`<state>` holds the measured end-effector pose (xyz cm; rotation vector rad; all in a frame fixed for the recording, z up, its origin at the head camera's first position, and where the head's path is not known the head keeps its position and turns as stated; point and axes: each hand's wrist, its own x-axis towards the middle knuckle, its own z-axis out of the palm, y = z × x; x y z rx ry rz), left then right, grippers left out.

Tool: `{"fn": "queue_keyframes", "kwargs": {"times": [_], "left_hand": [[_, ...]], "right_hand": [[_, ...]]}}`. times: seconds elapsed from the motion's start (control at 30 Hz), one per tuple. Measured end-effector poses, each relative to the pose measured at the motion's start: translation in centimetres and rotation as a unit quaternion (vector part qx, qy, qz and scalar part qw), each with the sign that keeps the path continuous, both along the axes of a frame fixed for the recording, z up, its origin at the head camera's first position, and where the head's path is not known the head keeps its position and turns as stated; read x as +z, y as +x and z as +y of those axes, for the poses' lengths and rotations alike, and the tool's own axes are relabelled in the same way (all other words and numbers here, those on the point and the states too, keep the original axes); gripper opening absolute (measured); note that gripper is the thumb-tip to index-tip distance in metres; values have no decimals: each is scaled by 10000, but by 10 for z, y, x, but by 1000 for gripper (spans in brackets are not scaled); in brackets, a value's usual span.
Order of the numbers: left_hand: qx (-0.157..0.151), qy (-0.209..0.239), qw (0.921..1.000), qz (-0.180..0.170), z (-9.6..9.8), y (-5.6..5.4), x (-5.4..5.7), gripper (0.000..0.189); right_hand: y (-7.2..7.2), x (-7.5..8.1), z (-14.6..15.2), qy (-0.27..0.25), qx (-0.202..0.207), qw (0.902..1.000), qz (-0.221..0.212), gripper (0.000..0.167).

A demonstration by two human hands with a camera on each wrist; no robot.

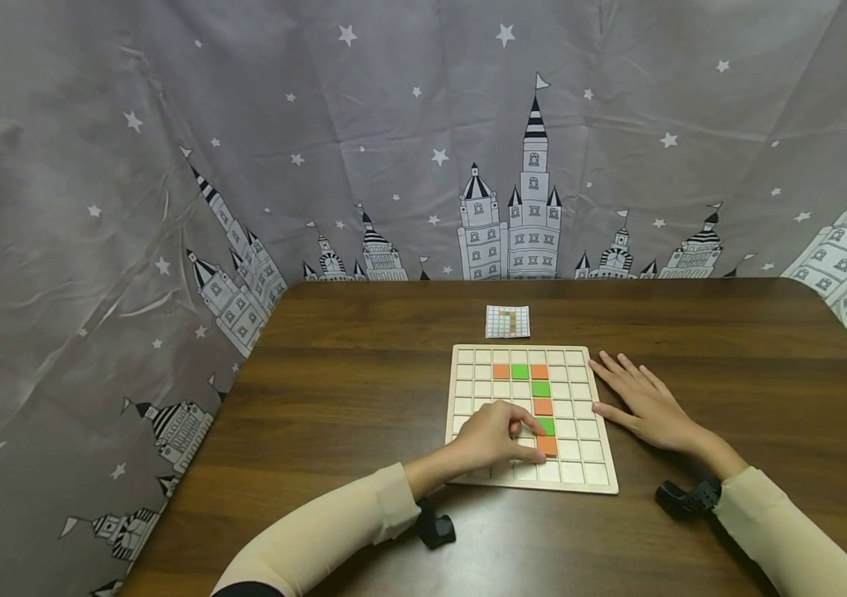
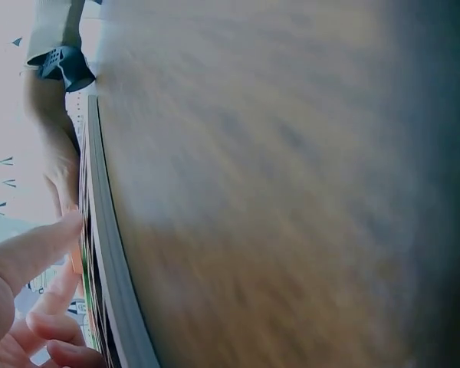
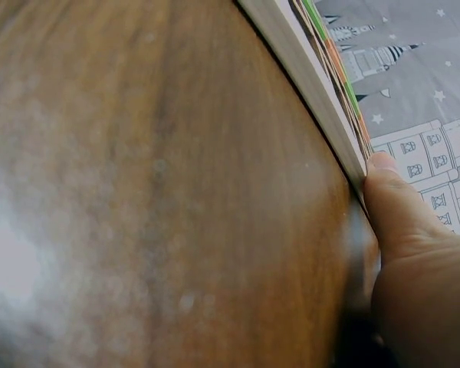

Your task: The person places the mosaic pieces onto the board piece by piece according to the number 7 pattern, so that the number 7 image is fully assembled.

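A pale wooden grid board (image 1: 586, 474) lies flat on the table. My left hand (image 1: 486, 435) is over its near part, thumb and index finger pinching an orange square tile (image 1: 546, 446) by its edges. In the left wrist view that orange tile (image 2: 76, 258) shows between the thumb and a finger. Directly above it in the column is a green tile (image 1: 546, 426), then an orange tile (image 1: 543, 406) and another green tile (image 1: 540, 388). My right hand (image 1: 647, 406) rests with fingers spread beside the board's right edge, its thumb (image 3: 395, 195) touching that edge.
A small printed card (image 1: 508, 322) with a coloured grid pattern lies behind the board. Two orange tiles with a green tile (image 1: 520, 371) between them form a row near the board's far side. A grey castle-print curtain (image 1: 394, 166) hangs behind the brown wooden table (image 1: 341, 373).
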<state>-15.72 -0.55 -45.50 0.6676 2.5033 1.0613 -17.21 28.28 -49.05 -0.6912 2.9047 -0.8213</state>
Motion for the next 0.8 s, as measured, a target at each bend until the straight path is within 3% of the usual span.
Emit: {"fn": "queue_keyframes", "kwargs": {"times": [0.47,0.8], "left_hand": [[150,-238,9994,205,1,3,1,29],[97,-189,9995,242,2,4,0,27]], "right_hand": [[-1,-2,0,5,0,10000,48,71],[-1,-2,1,-17,26,9999,116,70]]}}
